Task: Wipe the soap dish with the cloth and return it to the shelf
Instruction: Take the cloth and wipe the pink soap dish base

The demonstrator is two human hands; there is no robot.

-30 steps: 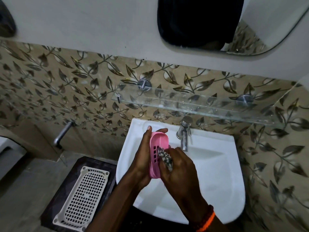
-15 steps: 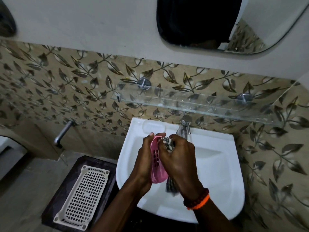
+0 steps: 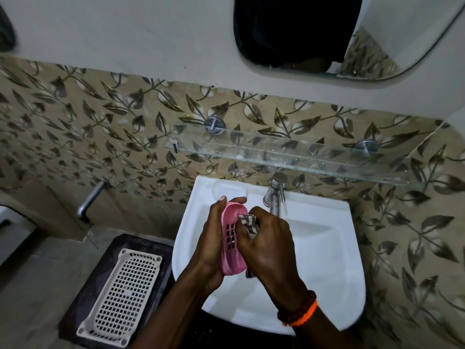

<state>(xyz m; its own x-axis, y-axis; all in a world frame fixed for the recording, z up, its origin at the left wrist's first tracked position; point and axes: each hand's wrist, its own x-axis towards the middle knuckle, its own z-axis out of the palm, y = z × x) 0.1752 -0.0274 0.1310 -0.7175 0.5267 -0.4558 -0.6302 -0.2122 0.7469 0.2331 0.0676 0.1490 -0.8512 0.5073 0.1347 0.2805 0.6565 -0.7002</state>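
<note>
1. Nearest, the right hand [image 3: 266,243] is closed into a fist around a bunched checked cloth [image 3: 247,222]; its grip is tight, and the cloth is pressed against the upper inside of the soap dish [image 3: 231,241]; beaded and orange bands sit on that wrist.
2. The left hand [image 3: 211,245] cups the pink soap dish from behind, fingers wrapped over its top edge, grip closed on it; the dish stands on edge, slotted face toward the cloth, held above the white sink [image 3: 322,248], touching neither basin nor tap [image 3: 275,195].
3. Lower left, a white perforated tray [image 3: 120,295] lies on a dark mat, well apart from the hands.
4. Farther back, the glass shelf [image 3: 289,154] runs along the tiled wall above the tap; it looks bare; a mirror [image 3: 377,34] hangs higher.
5. Judged risks: wiping appears underway, return not yet begun; hard scrubbing could twist the smooth, possibly damp dish out of the left grip into the sink; lifting it to the shelf, it could knock the tap or the glass edge; set too near the front lip, it may slide off.
</note>
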